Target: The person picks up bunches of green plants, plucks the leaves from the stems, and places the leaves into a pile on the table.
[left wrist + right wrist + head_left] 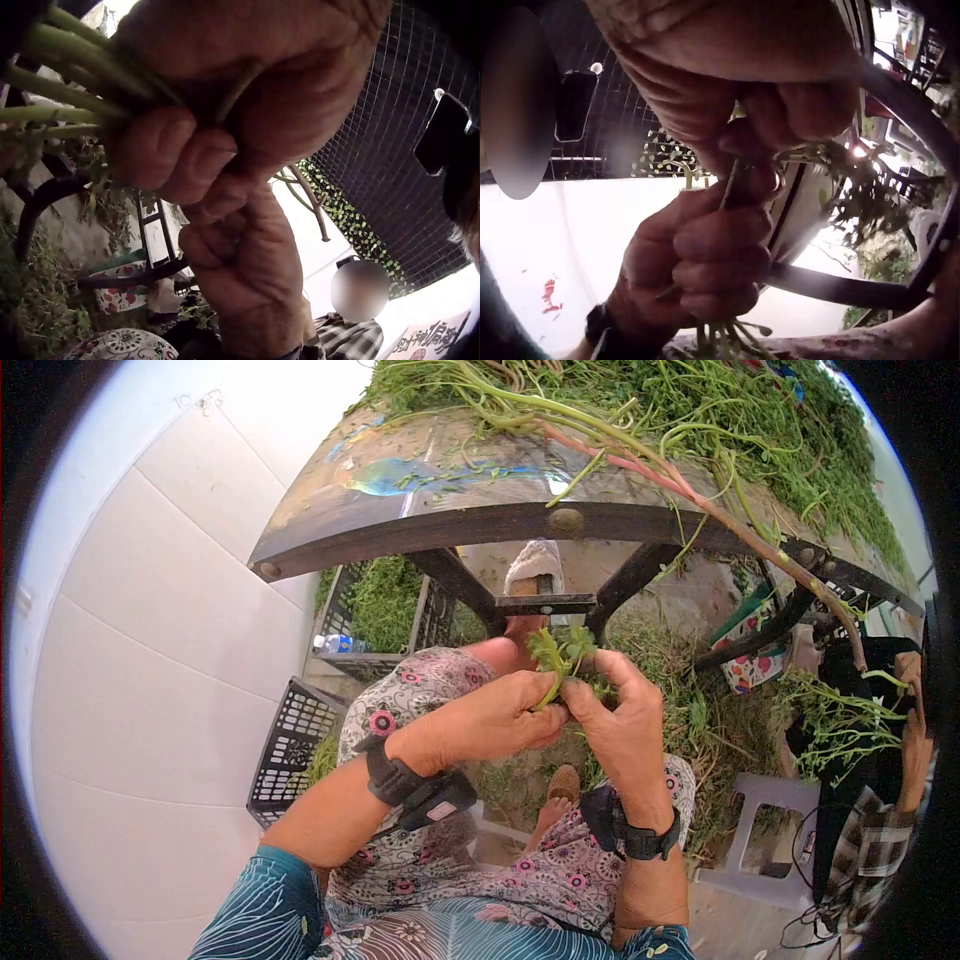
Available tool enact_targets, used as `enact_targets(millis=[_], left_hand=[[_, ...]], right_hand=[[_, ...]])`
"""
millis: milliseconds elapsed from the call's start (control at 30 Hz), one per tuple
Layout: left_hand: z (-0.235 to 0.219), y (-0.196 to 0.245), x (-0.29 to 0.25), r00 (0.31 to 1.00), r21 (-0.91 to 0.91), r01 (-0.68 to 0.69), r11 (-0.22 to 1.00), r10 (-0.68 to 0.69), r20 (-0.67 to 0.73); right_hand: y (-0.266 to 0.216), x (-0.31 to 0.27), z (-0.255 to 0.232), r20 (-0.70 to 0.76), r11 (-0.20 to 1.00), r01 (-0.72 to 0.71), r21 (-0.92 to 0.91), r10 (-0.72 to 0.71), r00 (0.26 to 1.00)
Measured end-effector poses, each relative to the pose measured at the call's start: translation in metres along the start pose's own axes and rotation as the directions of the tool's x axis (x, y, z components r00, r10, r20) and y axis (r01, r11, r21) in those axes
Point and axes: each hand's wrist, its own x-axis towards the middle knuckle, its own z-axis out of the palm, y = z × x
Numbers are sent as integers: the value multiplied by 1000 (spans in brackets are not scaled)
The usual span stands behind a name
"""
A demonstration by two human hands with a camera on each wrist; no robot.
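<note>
My left hand [490, 715] grips a small bunch of green stems [75, 71] in its curled fingers, their cut ends poking out of the fist. From its top rises a leafy green sprig [560, 650]. Close against it, my right hand [625, 710] pinches a green stem [735, 184] between thumb and fingers. Both hands meet in front of the knees, below the table edge. In the right wrist view the left fist [720, 262] sits just under the right fingers, with stems fanning out beneath it. The right fingertips are partly hidden there.
A table [330, 525] ahead bears heaped greens [790, 450], with a long branching stem [740, 525] hanging over its edge. Black crates [290, 750] stand at left, one holding greens and a water bottle [340, 644]. A plastic stool [765, 800] and another person's plaid clothing [875, 850] are at right.
</note>
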Motion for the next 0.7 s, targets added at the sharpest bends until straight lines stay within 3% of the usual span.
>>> enact_targets(millis=[67, 200, 300, 367, 400, 500, 567, 600, 700], left_hand=[[2, -2, 0, 1000, -85, -27, 996, 26, -11], [4, -10, 3, 989, -121, -131, 984, 121, -86], [2, -7, 6, 982, 2, -169, 986, 168, -83], [3, -4, 4, 993, -196, -106, 975, 92, -78], [3, -1, 3, 996, -292, -73, 954, 55, -70], [-1, 7, -1, 991, -356, -67, 932, 22, -131], [-5, 8, -4, 988, -548, -1, 837, -82, -128], [-6, 9, -5, 984, -635, 28, 772, -133, -118], [-11, 4, -3, 994, -604, -28, 797, -42, -102]], right_hand=[[6, -1, -1, 11, 997, 74, -4, -74, 997], [5, -4, 1, 3, 984, -24, 179, 24, 1000], [-1, -5, -1, -3, 912, -124, 390, 135, 991], [-2, -4, -2, 2, 798, -184, 574, 223, 975], [-2, -4, -2, 8, 764, -184, 619, 228, 974], [1, -2, -2, 39, 664, -182, 725, 224, 974], [5, -3, -3, 74, 617, -181, 766, 196, 978], [4, -4, -2, 64, 647, -176, 742, 192, 979], [2, -4, 0, 37, 708, -170, 686, 199, 979]])
